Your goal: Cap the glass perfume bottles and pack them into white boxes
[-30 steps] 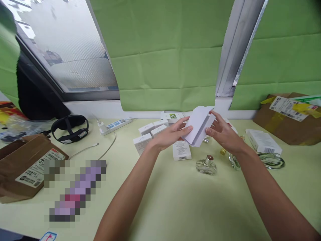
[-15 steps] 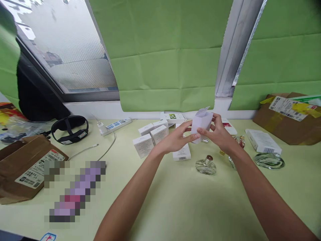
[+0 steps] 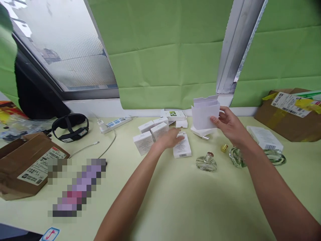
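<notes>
My right hand [image 3: 229, 125] holds a small white carton [image 3: 205, 113] upright above the table, its top flaps standing open. My left hand [image 3: 172, 139] is off the carton and hovers low, fingers loosely apart, just above a flat white box with a barcode [image 3: 182, 149]. Left of it stand several small white boxes [image 3: 150, 134]. A clear glass bottle with a brown cap [image 3: 206, 163] lies in front of the hands. A second glass bottle [image 3: 236, 157] lies beside my right forearm, with a small gold cap [image 3: 224, 147] next to it.
A brown cardboard box [image 3: 27, 162] sits at the left, another [image 3: 288, 113] at the back right. A black strap headset [image 3: 70, 127], a white power strip [image 3: 115, 123] and a cable lie at the back left. A white box [image 3: 264, 138] and a glass piece [image 3: 277, 156] lie right.
Both hands held the white carton before. My left hand has let go and dropped toward the flat box on the table. My right hand has lifted the carton up and right.
</notes>
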`<state>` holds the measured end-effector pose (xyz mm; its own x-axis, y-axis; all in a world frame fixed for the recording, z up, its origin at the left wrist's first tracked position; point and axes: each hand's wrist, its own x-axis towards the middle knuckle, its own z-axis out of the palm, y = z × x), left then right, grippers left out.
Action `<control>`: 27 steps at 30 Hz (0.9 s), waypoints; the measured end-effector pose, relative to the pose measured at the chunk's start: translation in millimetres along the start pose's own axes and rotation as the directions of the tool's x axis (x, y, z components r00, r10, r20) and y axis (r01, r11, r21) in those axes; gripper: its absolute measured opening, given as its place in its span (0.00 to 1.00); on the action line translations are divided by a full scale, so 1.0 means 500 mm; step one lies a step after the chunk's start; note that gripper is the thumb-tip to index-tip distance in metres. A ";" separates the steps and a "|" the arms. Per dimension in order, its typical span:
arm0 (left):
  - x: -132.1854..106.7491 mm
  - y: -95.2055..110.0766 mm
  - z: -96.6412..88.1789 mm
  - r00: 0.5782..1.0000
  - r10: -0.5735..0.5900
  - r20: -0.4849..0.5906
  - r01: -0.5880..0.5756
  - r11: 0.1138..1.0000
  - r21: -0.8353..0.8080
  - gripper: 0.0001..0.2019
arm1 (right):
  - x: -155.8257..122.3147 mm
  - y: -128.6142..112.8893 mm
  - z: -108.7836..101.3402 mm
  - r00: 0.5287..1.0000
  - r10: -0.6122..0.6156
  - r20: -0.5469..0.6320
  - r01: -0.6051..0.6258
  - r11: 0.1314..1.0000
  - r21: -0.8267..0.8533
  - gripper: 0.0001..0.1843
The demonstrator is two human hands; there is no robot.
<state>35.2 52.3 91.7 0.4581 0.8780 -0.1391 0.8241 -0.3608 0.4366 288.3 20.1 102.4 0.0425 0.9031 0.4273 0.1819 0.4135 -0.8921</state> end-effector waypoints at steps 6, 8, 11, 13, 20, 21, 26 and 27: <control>0.034 -0.045 0.037 0.996 -0.035 0.081 0.030 0.997 0.068 0.23 | -0.003 -0.002 -0.019 0.993 0.119 0.016 -0.119 0.993 0.016 0.25; 0.031 -0.039 0.031 0.998 -0.008 0.066 0.004 0.998 0.065 0.23 | -0.004 -0.006 -0.018 0.990 0.142 -0.004 -0.142 0.990 0.013 0.24; 0.019 -0.014 0.019 0.997 0.081 -0.012 -0.080 0.994 0.068 0.24 | -0.006 -0.012 -0.015 0.986 0.168 0.001 -0.168 0.985 0.028 0.22; 0.010 0.008 0.015 0.976 0.183 -0.121 -0.174 0.982 0.076 0.21 | -0.008 -0.017 -0.015 0.987 0.159 0.025 -0.160 0.986 0.042 0.22; -0.015 0.042 0.002 0.945 0.309 -0.110 -0.312 0.950 -0.017 0.09 | -0.022 -0.043 -0.013 0.973 0.154 0.170 -0.159 0.987 0.016 0.22; -0.018 0.041 -0.003 0.942 0.327 -0.074 -0.330 0.944 -0.021 0.09 | -0.023 -0.046 -0.013 0.968 0.165 0.188 -0.164 0.986 -0.020 0.23; -0.034 0.038 -0.023 0.907 0.420 -0.015 -0.420 0.907 -0.027 0.16 | -0.026 -0.054 -0.017 0.955 0.130 0.268 -0.106 0.989 -0.101 0.27; -0.036 0.039 -0.024 0.901 0.433 -0.007 -0.433 0.901 -0.026 0.18 | -0.027 -0.056 -0.020 0.955 0.121 0.271 -0.098 0.990 -0.099 0.27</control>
<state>39.2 33.3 113.5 0.7677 0.6370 0.0698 0.5353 -0.6974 0.4766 292.2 -4.9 123.2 -0.2031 0.9440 0.2600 0.2728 0.3096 -0.9109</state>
